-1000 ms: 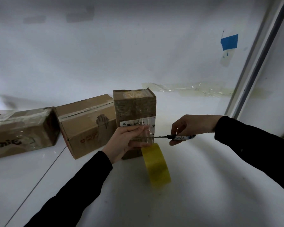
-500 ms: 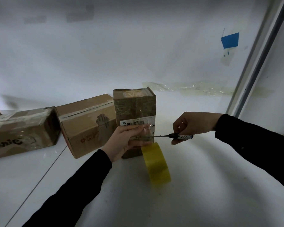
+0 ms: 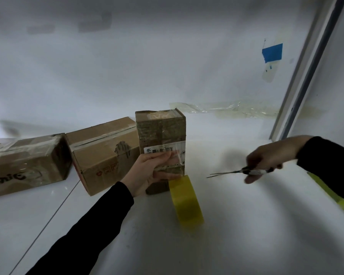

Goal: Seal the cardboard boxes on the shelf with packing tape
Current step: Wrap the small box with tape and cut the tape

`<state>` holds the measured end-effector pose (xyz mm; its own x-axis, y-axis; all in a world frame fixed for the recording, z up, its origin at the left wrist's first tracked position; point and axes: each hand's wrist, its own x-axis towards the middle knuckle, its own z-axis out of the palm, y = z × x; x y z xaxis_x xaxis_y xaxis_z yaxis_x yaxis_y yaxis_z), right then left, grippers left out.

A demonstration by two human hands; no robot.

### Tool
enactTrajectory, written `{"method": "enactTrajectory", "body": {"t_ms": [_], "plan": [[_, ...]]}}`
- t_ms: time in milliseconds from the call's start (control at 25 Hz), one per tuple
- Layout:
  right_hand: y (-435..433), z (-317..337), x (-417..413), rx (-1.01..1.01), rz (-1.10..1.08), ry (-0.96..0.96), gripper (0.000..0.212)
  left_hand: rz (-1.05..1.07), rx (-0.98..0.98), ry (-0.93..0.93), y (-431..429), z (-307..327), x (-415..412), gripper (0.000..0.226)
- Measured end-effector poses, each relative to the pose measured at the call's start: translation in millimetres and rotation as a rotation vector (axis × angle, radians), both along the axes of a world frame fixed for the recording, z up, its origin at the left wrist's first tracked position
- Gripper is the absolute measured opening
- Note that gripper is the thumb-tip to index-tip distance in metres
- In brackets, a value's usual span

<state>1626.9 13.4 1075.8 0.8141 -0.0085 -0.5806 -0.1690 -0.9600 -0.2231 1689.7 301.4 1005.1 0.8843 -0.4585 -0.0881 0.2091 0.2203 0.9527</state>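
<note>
Right hand (image 3: 266, 155), gripping scissors (image 3: 238, 172), now pulled clear of upright box (image 3: 161, 139); tape likely cut. Left hand (image 3: 153, 171) presses strip down; roll (image 3: 187, 203) loose beside box.

The upright brown cardboard box (image 3: 160, 135) looks rough and matt, banded with glossy clear tape (image 3: 168, 124) over a white paper label (image 3: 163, 149). The yellow roll of packing tape (image 3: 187, 203) is smooth, translucent plastic. The thin scissors (image 3: 227, 172) have metal blades. The white shelf (image 3: 246, 245) is smooth, faintly shiny.
</note>
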Motion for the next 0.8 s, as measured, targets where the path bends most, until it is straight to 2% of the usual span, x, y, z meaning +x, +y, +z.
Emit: {"method": "enactTrajectory", "body": {"t_ms": [80,160,200,280,320,360,400,440,480,520,560,640,680,800], "plan": [[-22,-19,-12,-0.145,-0.092,-0.178,0.048,0.003,-0.002,-0.001,-1,-2,1,0.02],[-34,-60,-25,-0.178,-0.214,-0.294,0.045,0.006,-0.014,-0.002,-2,-4,1,0.02],[-33,-79,-33,-0.156,-0.275,-0.3,0.048,0.008,-0.017,-0.005,-4,-4,1,0.02],[-27,-101,-47,-0.189,-0.328,-0.319,0.066,0.011,-0.011,-0.016,-5,-4,0,0.019],[-21,-103,-50,-0.236,-0.319,-0.443,0.067,0.009,-0.008,-0.022,-6,-3,-1,0.018],[-10,-99,-50,-0.254,-0.283,-0.635,0.059,0.004,-0.002,-0.03,-6,-3,-2,0.017],[6,-92,-48,-0.144,-0.26,-0.85,0.047,-0.002,0.002,-0.04,-7,-2,-2,0.016],[28,-83,-45,0.088,-0.257,-0.971,0.035,-0.006,0.005,-0.049,-9,-1,-4,0.016],[53,-74,-42,0.348,-0.281,-0.954,0.03,-0.006,0.006,-0.058,-10,0,-5,0.019],[77,-65,-38,0.546,-0.289,-0.831,0.032,-0.004,0.002,-0.063,-11,0,-6,0.022],[95,-61,-34,0.66,-0.268,-0.687,0.037,-0.002,-0.005,-0.064,-11,1,-7,0.023],[114,-62,-24,0.774,-0.212,-0.488,0.044,0.001,-0.006,-0.075,-11,2,-9,0.017],[117,-64,-21,0.827,-0.211,-0.454,0.042,0.005,0.01,-0.087,-11,2,-9,0.016],[117,-69,-14,0.967,-0.273,-0.489,0.029,0.002,0.061,-0.111,-11,2,-9,0.016]]}}
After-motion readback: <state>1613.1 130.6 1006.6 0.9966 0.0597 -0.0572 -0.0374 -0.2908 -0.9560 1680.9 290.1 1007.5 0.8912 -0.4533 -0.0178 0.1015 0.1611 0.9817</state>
